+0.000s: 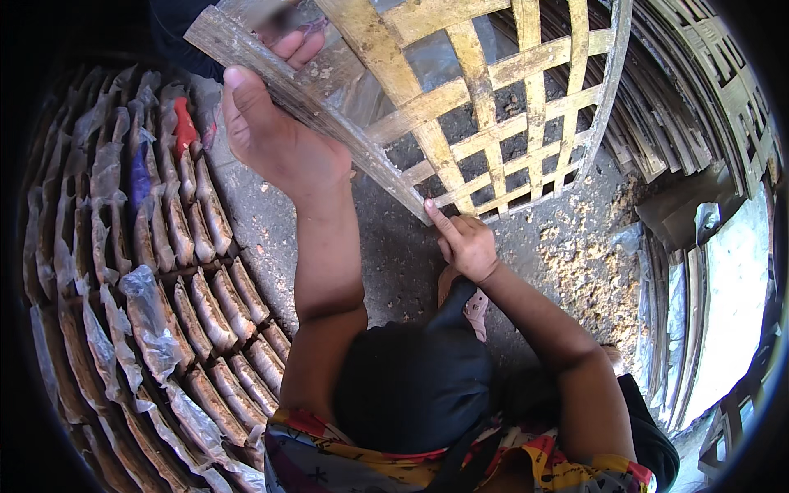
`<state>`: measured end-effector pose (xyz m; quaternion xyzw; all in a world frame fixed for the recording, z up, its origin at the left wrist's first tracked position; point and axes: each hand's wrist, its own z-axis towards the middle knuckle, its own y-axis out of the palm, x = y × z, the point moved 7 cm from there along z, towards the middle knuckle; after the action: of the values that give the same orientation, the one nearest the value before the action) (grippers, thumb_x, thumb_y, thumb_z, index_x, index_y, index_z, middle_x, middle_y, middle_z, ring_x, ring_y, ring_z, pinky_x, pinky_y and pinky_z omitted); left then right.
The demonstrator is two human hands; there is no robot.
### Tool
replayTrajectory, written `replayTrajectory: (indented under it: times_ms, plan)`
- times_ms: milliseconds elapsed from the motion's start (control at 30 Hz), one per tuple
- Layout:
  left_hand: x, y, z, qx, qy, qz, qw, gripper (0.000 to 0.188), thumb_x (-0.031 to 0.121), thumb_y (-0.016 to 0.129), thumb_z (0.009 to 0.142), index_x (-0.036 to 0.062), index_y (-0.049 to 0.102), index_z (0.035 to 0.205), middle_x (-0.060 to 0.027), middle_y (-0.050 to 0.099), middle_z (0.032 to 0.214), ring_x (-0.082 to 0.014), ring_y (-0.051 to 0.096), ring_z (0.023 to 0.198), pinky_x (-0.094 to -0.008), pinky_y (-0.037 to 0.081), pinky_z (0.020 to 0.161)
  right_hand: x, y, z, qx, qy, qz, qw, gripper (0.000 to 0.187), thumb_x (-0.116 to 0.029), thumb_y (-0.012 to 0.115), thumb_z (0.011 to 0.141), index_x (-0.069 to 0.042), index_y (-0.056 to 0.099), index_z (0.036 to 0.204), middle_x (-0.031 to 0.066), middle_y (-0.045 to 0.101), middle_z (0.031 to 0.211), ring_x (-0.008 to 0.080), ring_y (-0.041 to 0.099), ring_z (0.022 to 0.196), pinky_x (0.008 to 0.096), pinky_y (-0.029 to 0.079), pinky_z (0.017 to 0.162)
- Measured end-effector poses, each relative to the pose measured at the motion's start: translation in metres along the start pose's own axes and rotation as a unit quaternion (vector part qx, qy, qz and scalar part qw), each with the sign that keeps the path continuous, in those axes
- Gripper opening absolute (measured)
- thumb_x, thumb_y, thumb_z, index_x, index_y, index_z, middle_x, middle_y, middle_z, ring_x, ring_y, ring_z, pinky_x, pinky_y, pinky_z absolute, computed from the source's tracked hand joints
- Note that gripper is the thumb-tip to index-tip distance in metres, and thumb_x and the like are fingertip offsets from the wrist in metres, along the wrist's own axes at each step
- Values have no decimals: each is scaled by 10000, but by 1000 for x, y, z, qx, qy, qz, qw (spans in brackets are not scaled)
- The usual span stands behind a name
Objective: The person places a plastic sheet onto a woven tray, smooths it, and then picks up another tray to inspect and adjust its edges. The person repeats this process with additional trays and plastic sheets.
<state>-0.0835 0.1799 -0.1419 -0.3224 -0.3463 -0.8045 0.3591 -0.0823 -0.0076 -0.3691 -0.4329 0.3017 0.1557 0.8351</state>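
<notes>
A large woven bamboo rack (493, 156), its slats crossed in an open lattice with a wooden frame, stands tilted in front of me. My left hand (283, 152) is closed around the left side bar of the frame, thumb upward, with some fingers hidden behind the wood. At the frame's lower corner, my right hand (468, 246) grips with its index finger stretched against the wood and the other fingers curled. Another person's hand (300, 48) is seen near the upper left of the rack, partly covered by a see-through sheet.
On the left, long rows of upright brown slabs (214, 308) stand packed together, many draped with clear plastic (148, 308). Stacked lattice racks (670, 107) lean at the right. Crumbs (588, 271) litter the concrete floor (378, 279). A bright white sheet (735, 304) stands at far right.
</notes>
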Motion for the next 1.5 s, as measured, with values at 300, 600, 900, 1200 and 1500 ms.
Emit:
replayTrajectory:
  times_ms: [300, 600, 900, 1200, 1500]
  plan:
    - [6, 0, 3, 17, 51, 48, 997, 532, 359, 454, 1029, -120, 437, 1260, -239, 633, 995, -320, 650, 956, -408, 540, 883, 22, 11, -18, -23, 65, -6, 998, 520, -76, 669, 711, -108, 600, 1226, 70, 622, 809, 247, 646, 742, 365, 532, 637]
    - [6, 9, -2, -15, 33, 41, 998, 540, 362, 434, 1036, -133, 431, 1252, -243, 631, 994, -317, 655, 943, -404, 564, 864, 33, 12, -18, 62, 257, 122, 956, 164, -111, 670, 876, -77, 706, 1033, 116, 713, 863, 262, 687, 672, 338, 540, 606]
    - [-1, -2, 8, -12, 57, 25, 998, 537, 359, 426, 1040, -124, 409, 1275, -252, 626, 1026, -316, 655, 956, -413, 565, 874, 52, 36, -29, 37, 301, 215, 928, 129, -140, 687, 882, -65, 717, 983, 120, 715, 808, 223, 707, 685, 324, 546, 608]
    - [0, -1, 7, -12, 37, 10, 999, 535, 353, 458, 1030, -114, 401, 1285, -258, 619, 1052, -324, 652, 981, -423, 560, 895, 42, 19, -14, 68, 190, 60, 978, 163, -207, 699, 867, -109, 640, 751, 92, 634, 640, 270, 637, 555, 388, 524, 537]
    - [8, 7, 1, -22, 40, -15, 999, 562, 379, 466, 1023, -112, 397, 1287, -258, 628, 1025, -326, 659, 975, -410, 564, 886, 28, 8, 7, 111, 224, 78, 965, 131, -170, 701, 892, -64, 686, 816, 55, 699, 703, 155, 674, 580, 280, 523, 532]
